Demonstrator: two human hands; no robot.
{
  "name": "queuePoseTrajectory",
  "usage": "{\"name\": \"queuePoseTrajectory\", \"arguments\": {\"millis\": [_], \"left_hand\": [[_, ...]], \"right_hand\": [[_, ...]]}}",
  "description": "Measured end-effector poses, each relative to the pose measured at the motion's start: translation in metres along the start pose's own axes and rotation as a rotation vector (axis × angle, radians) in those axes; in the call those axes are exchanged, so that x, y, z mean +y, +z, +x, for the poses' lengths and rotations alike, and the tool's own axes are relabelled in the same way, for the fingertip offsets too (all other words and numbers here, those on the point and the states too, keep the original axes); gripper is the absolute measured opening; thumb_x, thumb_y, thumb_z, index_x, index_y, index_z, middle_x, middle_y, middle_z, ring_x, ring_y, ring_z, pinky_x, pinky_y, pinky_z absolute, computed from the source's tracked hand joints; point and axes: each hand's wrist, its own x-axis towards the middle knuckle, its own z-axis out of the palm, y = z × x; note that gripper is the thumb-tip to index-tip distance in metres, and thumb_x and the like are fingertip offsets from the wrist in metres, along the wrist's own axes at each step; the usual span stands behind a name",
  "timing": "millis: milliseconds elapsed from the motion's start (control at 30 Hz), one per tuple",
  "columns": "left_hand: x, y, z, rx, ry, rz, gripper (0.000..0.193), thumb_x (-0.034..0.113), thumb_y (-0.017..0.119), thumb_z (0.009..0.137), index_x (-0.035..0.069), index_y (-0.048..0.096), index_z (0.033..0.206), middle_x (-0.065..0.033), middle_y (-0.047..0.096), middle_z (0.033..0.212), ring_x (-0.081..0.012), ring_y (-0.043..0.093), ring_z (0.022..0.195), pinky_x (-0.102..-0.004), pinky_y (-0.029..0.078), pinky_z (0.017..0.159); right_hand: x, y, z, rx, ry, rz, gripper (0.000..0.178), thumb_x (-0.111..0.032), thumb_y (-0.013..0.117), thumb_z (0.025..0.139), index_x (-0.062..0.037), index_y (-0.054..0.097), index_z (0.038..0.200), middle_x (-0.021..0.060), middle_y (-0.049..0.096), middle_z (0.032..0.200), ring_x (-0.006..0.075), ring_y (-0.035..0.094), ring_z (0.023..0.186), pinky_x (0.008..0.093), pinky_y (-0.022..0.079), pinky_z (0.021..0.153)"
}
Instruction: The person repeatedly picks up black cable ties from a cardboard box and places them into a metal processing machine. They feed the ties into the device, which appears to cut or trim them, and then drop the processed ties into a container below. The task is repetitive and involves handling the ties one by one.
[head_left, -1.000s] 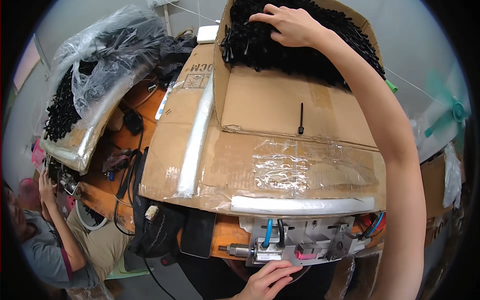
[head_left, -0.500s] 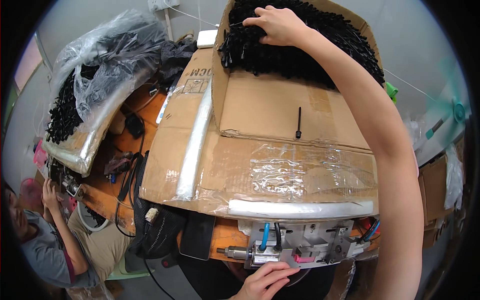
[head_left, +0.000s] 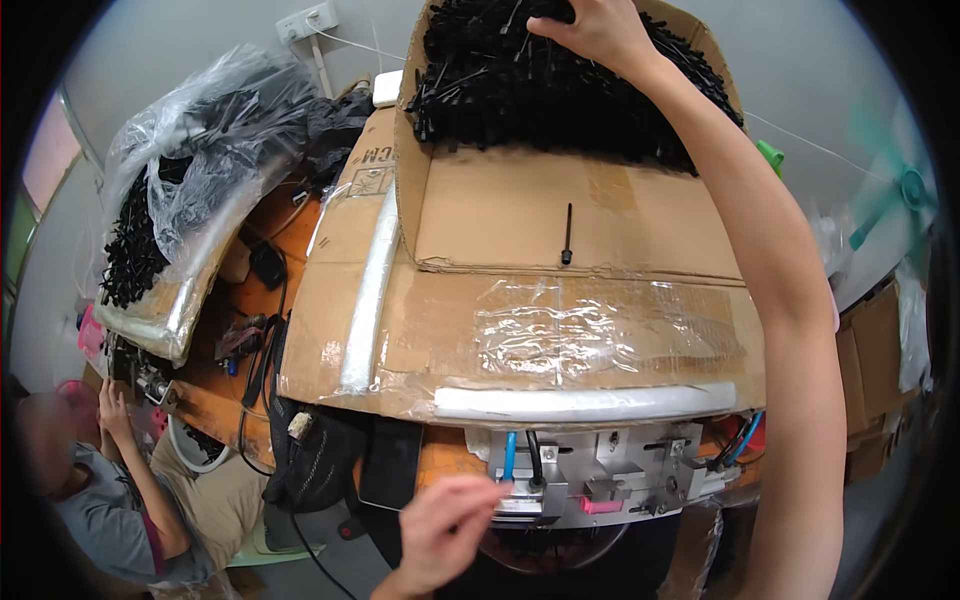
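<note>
Over a heap of thin black plastic pieces (head_left: 560, 110) in the open cardboard box, my right hand (head_left: 605, 40) reaches in at the far edge. Its thumb stands apart from the fingers, whose tips are partly cut off by the picture's top. My left hand (head_left: 440, 530) is in front of a metal fixture (head_left: 625, 470), smeared by motion, its fingers pointing at the fixture's left block beside a blue air tube (head_left: 510, 455). Whether it holds anything is unclear. A pink part (head_left: 601, 506) sits on the fixture's front. One black pin-like piece (head_left: 568, 235) lies alone on the box flap.
A taped cardboard sheet (head_left: 330, 310) covers the table before me. Left are a plastic-draped box (head_left: 215, 140) of black pieces, cables, a dark mesh bag (head_left: 315, 455) and a phone-like slab (head_left: 388, 465). Another person (head_left: 110, 490) sits there. A green fan (head_left: 910, 190) stands right.
My left hand has moved left, away from the fixture's front. The right hand has shifted along the heap, farther toward the picture's top. The whole view has tilted slightly.
</note>
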Motion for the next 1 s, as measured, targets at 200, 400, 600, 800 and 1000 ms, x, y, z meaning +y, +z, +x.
{"name": "queuePoseTrajectory", "arguments": {"millis": [200,400,600,800,1000], "left_hand": [[-0.008,-0.005,0.088,0.159,0.158,0.469,0.033,-0.002,0.061,0.086,0.001,0.062,0.119,-0.0147,0.057,0.118,-0.0288,0.055,0.113,-0.0358,0.043,0.096],[-0.027,0.003,0.141,0.041,0.221,0.638,0.045,0.007,0.061,0.091,0.004,0.052,0.135,-0.0183,0.05,0.131,-0.0331,0.049,0.124,-0.0373,0.038,0.105],[-0.029,0.029,0.151,-0.093,0.202,0.524,0.042,0.01,0.061,0.092,0.005,0.053,0.133,-0.0167,0.051,0.131,-0.0328,0.048,0.123,-0.0371,0.039,0.104],[-0.031,0.029,0.156,-0.117,0.264,0.691,0.032,0.01,0.062,0.091,0.005,0.06,0.123,-0.0136,0.059,0.119,-0.031,0.051,0.117,-0.0349,0.041,0.1],[-0.02,0.03,0.157,-0.082,0.274,0.655,0.025,0.006,0.059,0.092,0.004,0.062,0.117,-0.0137,0.061,0.116,-0.0301,0.056,0.105,-0.0345,0.044,0.093]], "right_hand": [[-0.041,-0.066,-0.04,0.043,-0.117,-0.122,0.058,-0.013,0.086,0.064,-0.0145,0.062,0.117,0.0147,0.058,0.1,0.0299,0.06,0.093,0.0356,0.057,0.072],[-0.082,-0.107,-0.113,0.007,-0.302,-0.213,0.043,-0.013,0.067,0.075,-0.0224,0.062,0.116,0.0063,0.057,0.108,0.0236,0.06,0.098,0.0269,0.056,0.061],[-0.124,-0.126,-0.175,-0.207,-0.24,-0.18,0.032,-0.012,0.067,0.073,-0.0196,0.064,0.105,0.0044,0.055,0.097,0.0191,0.058,0.093,0.0239,0.051,0.051],[-0.134,-0.139,-0.172,-0.541,-0.013,0.076,0.061,-0.013,0.08,0.064,-0.0217,0.061,0.122,0.0078,0.055,0.121,0.0261,0.055,0.11,0.0366,0.055,0.078],[-0.127,-0.162,-0.175,-0.827,0.213,0.511,0.09,-0.011,0.082,0.07,-0.0253,0.039,0.148,0.0169,0.03,0.155,0.0367,0.032,0.142,0.0458,0.04,0.111]]}}
